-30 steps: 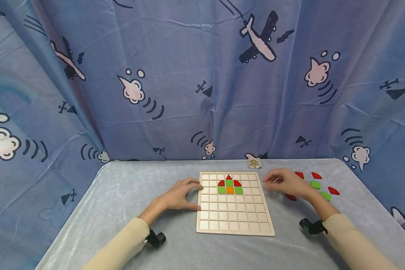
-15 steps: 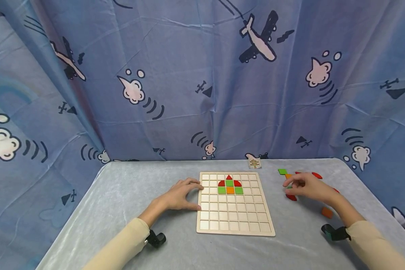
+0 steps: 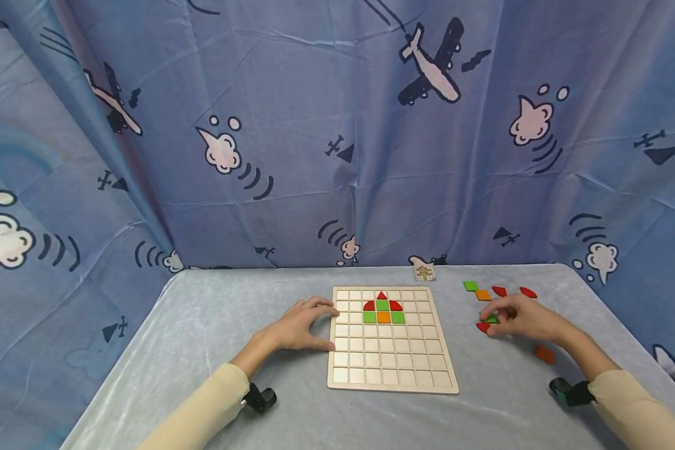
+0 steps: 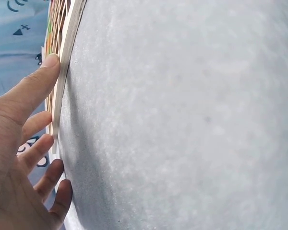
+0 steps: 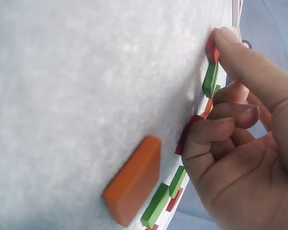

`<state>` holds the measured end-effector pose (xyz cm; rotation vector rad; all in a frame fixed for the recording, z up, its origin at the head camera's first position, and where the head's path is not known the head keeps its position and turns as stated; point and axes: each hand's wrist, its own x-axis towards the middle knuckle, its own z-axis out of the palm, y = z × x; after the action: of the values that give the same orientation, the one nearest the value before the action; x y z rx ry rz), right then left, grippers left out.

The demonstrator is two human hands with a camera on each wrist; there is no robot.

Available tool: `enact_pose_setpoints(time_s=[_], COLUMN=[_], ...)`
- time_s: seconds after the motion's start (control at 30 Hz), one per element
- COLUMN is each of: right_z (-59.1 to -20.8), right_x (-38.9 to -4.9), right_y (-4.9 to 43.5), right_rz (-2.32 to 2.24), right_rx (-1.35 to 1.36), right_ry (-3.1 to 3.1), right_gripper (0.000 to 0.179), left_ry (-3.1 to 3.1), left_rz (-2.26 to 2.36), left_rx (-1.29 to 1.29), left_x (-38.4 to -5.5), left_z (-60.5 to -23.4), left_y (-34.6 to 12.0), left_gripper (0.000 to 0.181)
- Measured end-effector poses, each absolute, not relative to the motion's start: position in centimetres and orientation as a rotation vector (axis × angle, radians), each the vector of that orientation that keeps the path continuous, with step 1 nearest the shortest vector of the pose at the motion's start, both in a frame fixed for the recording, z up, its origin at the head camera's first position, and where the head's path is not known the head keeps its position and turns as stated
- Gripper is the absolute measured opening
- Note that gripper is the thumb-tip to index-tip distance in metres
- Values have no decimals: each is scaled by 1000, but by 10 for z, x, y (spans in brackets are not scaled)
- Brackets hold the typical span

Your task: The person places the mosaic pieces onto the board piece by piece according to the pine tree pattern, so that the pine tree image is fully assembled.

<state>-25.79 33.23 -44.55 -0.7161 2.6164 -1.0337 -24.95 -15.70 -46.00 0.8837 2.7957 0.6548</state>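
Observation:
In the head view a square wooden grid board [image 3: 394,350] lies on the table, with a figure of red, green and orange tiles [image 3: 383,310] in its upper cells. My left hand [image 3: 302,325] rests along the board's left edge, its thumb and fingers spread. To the right of the board, my right hand [image 3: 520,317] is over the loose tiles. Its thumb and index finger stand apart around a green square tile [image 3: 490,319]. In the right wrist view the thumb tip touches or overlaps a red curved tile [image 5: 211,45]; contact is hard to tell.
An orange tile [image 3: 545,354] lies below my right wrist. A green tile [image 3: 470,286], an orange tile [image 3: 483,295] and red tiles [image 3: 528,292] lie behind the hand. A small pattern card [image 3: 424,272] sits at the table's back edge, before a blue patterned curtain [image 3: 292,156].
My right hand has moved right from the board's edge to the loose tiles, uncovering the orange and green ones behind. The left hand and the board have stayed put.

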Motion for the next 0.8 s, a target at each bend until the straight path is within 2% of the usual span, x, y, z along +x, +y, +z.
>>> enact_pose_setpoints(time_s=[0.37,0.8], right_z=[-443,-446], right_x=[-257,-260], right_y=[328,328], right_rz=[-996,-1048], right_rx=[-673,-665], right_ry=[2593,2566], right_gripper=[30,19], left_ry=[2797,2801], left_rz=[647,645], left_rx=[883,882], left_x=[-250,-251], left_z=[-461,-462], left_y=[-157,-157], left_gripper=[68,68])
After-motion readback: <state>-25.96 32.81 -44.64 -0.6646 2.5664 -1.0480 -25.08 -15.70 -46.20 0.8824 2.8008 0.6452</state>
